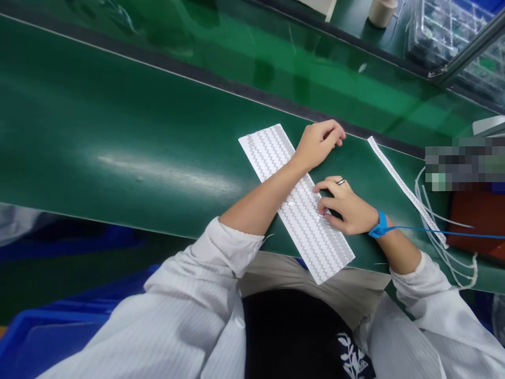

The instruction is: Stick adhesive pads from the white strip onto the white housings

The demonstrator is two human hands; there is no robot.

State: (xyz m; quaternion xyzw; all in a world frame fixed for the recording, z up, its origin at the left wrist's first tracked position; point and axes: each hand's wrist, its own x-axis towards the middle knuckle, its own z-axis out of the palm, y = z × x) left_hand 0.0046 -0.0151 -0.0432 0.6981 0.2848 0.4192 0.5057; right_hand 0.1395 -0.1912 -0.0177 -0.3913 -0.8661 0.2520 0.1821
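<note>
Right hand (347, 205) fingers curled, pinching at one white sheet (300, 210); left hand (317, 143) loosely curled, empty; one strip (402, 181) apart

- No readable text, brand or number anywhere in view.
- White sheet (298, 208) under the hands carried only rows of zigzag marks — no letters.
- Narrow white strip (406, 189) showed tiny repeating marks, too small to read.
- Pixelated patch at right was unreadable.
</note>
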